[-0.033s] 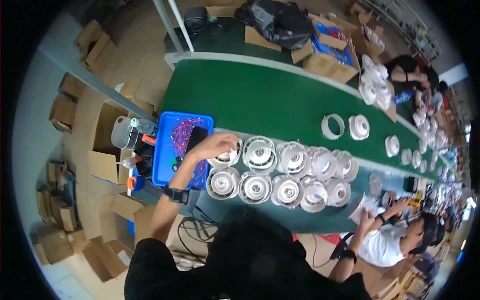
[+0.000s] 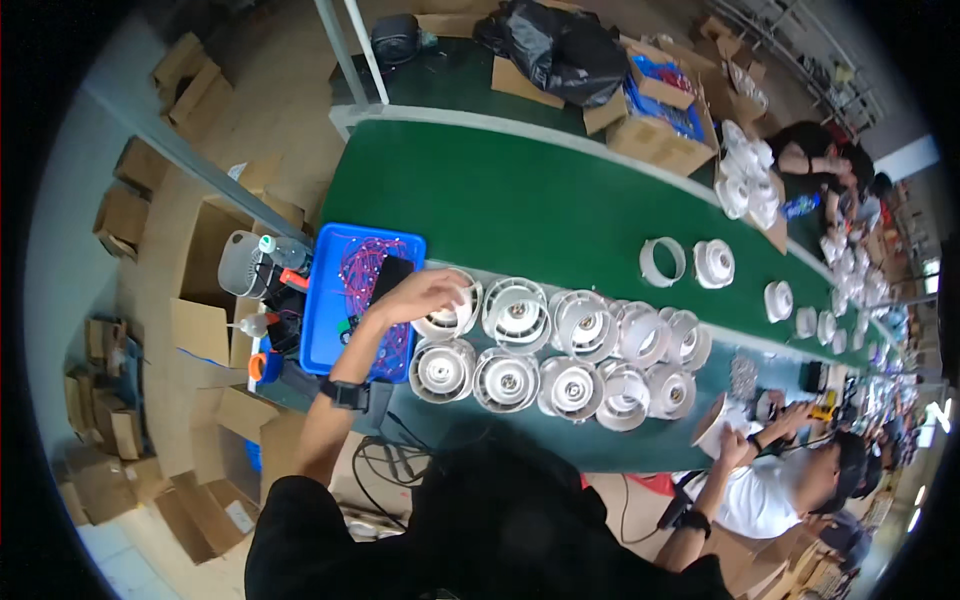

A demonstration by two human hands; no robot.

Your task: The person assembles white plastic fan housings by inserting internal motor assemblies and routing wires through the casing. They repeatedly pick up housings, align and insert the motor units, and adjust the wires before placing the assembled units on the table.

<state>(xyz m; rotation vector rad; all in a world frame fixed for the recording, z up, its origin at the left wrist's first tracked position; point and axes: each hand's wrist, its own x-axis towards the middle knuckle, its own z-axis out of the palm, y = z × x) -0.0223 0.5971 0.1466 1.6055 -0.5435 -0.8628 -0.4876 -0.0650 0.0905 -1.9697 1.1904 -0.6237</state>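
My left hand [image 2: 422,293] is bent over a white round housing [image 2: 440,322] at the left end of the back row. Its fingers curl onto the part, and the fingertips are partly hidden. Two rows of similar white housings [image 2: 508,380] fill the bench in front of me, several with a white ring resting inside. On the right, my right hand [image 2: 735,446] grips a tilted white ring-shaped part [image 2: 712,425] by its side. Beside my left forearm lies a blue tray [image 2: 318,300] with red-purple wires [image 2: 365,268] and a black object [image 2: 394,276].
A white ring [image 2: 662,262] and more housings [image 2: 713,264] stand on the green belt [image 2: 480,190]. A co-worker in a white shirt [image 2: 757,497] sits close on the right. Bottles [image 2: 285,248] and open cartons [image 2: 205,325] are left of the tray; cables [image 2: 385,460] hang below.
The view has shifted slightly. My left hand stays over the same housing, its fingers bent a little differently. My right hand still holds the white ring-shaped part.
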